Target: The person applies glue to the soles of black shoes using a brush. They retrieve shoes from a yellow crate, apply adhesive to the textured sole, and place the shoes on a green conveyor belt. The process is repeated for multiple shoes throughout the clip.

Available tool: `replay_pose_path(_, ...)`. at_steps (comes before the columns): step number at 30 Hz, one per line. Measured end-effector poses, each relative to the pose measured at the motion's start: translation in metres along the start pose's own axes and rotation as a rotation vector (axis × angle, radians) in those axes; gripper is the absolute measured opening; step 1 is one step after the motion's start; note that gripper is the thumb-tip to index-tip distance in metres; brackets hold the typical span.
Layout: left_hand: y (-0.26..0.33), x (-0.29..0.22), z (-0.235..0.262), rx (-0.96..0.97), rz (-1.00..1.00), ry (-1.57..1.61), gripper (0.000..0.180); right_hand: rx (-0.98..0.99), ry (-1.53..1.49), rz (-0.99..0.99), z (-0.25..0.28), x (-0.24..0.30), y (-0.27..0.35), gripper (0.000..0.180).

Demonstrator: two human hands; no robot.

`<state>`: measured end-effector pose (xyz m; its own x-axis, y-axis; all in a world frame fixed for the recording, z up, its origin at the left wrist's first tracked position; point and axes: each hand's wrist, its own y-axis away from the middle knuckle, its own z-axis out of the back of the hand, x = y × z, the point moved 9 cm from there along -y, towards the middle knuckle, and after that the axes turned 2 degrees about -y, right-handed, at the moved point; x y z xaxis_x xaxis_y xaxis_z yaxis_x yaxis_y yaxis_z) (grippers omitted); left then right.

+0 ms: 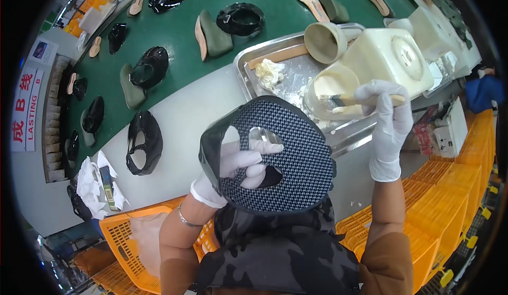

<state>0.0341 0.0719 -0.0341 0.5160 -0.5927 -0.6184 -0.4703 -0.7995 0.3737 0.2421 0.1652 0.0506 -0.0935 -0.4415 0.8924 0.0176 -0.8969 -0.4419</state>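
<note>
My left hand [238, 168], in a white glove, is closed on a shoe upper [288, 131] of black-and-white woven fabric with a glossy black band. Its fingers come through the opening of the upper. To the right, my gloved right hand [389, 118] pinches the wooden handle of a brush [349, 101]. The brush lies across an open tub [323, 86] of whitish paste, its bristle end over the tub. The upper hangs close to me, in front of the metal tray [246, 86] that holds the tub.
A cream jug [391, 57] and a tipped beige cup [323, 41] are by the tray. Black shoe uppers [150, 67], green wedge soles [217, 36] and insoles [312, 5] lie on the green belt. One black upper [144, 143] sits nearer. Orange crates [439, 189] flank me.
</note>
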Motion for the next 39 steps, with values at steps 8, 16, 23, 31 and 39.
replay_pose_path(8,-0.017,0.014,-0.010,0.098,0.145,0.203,0.040,0.240,-0.153,0.331,-0.023,0.048,-0.013,0.031)
replay_pose_path(16,-0.014,0.016,-0.007,0.071,0.073,-0.114,0.023,0.518,0.166,0.453,-0.052,0.063,-0.010,0.034)
replay_pose_path(23,-0.017,0.002,-0.021,0.003,0.058,-0.122,0.035,0.533,0.302,0.310,-0.036,0.048,-0.007,0.015)
replay_pose_path(31,-0.008,-0.006,-0.012,-0.075,-0.111,-0.393,0.032,0.301,-0.229,0.316,-0.030,0.056,-0.010,0.014)
replay_pose_path(39,0.007,-0.012,0.002,-0.063,-0.379,-0.441,0.034,0.198,-0.300,0.255,-0.014,0.040,0.004,0.015)
